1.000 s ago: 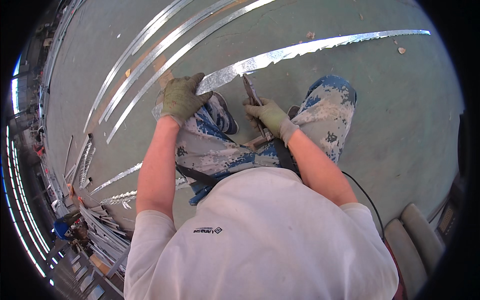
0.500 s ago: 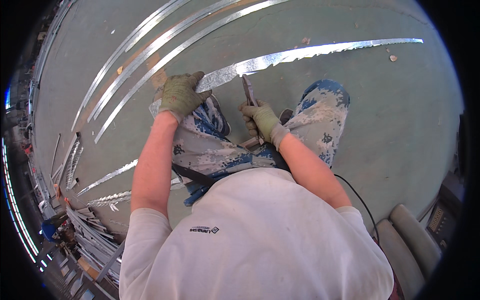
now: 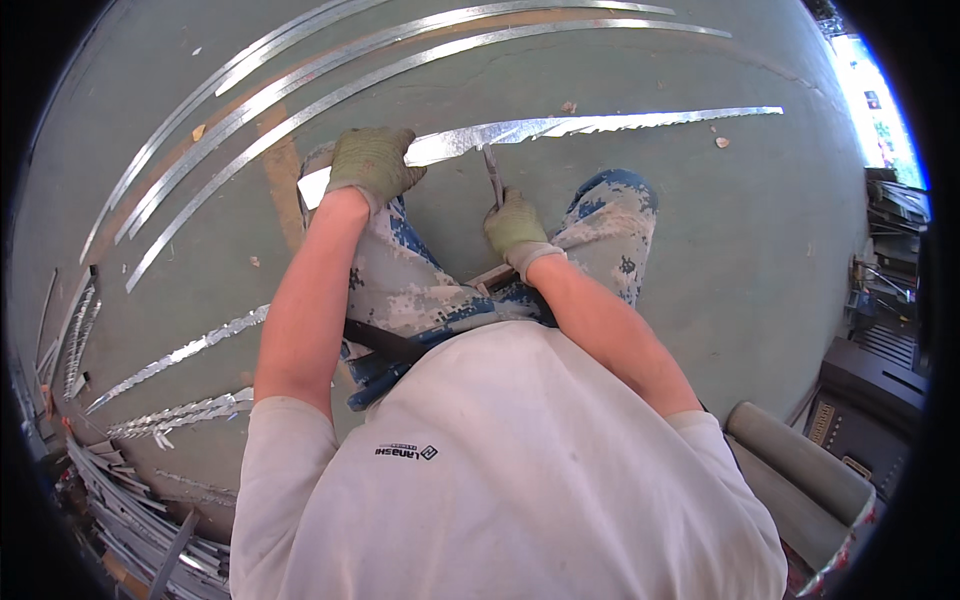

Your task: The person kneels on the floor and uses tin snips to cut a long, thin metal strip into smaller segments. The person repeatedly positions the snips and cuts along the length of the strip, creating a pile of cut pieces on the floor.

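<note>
A shiny sheet-metal strip [image 3: 530, 130] lies across in front of my knees, with a row of notches or small bent tabs along its near edge toward the right end. My gloved left hand [image 3: 373, 168] is closed over the strip near its left end, by my left knee. In my gloved right hand [image 3: 515, 222] is a pair of pliers [image 3: 493, 172], held upright between my knees. Their narrow jaws touch the strip's near edge, just left of the notched stretch. The handles are mostly hidden by my fingers.
Several long smooth metal strips [image 3: 330, 98] lie on the green floor beyond. To the left are notched strips [image 3: 180, 355] and a pile of metal lengths [image 3: 140, 540]. Grey rolls [image 3: 790, 480] and a dark case [image 3: 870, 390] stand at the right. Dry leaves [image 3: 722, 143] are scattered about.
The view has swung, shifting the floor and strips leftward. My left hand now wraps further over the strip. The pliers stay at its near edge, a little more upright.
</note>
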Motion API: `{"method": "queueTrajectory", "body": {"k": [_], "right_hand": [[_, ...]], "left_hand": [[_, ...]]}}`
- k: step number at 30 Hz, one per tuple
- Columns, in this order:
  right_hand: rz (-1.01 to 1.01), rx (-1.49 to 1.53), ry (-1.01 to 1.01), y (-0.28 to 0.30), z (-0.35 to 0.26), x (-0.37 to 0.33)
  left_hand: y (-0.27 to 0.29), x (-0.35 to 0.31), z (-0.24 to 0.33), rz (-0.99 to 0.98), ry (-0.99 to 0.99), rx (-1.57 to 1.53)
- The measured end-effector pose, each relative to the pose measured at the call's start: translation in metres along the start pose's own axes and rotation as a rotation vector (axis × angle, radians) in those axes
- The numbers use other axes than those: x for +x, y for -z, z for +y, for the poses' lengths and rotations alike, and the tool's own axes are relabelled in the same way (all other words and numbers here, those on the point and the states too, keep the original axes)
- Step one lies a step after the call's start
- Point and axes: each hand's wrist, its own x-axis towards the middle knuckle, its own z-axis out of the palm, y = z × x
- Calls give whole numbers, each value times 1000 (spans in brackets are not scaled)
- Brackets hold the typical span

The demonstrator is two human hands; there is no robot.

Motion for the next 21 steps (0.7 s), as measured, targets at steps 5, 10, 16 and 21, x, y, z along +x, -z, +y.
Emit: {"method": "queueTrajectory", "body": {"k": [5,10,16,21], "right_hand": [[-2,-257,192,51,0,-3],[-12,-391,128,59,-10,-6],[-38,-243,-4,37,-5,5],[-89,-178,16,37,-3,10]], "left_hand": [[-5,1,-4,45,-15,-15],[-2,7,-5,19,-11,-9],[-15,4,5,69,-59,78],[-9,-3,9,38,-59,97]]}}
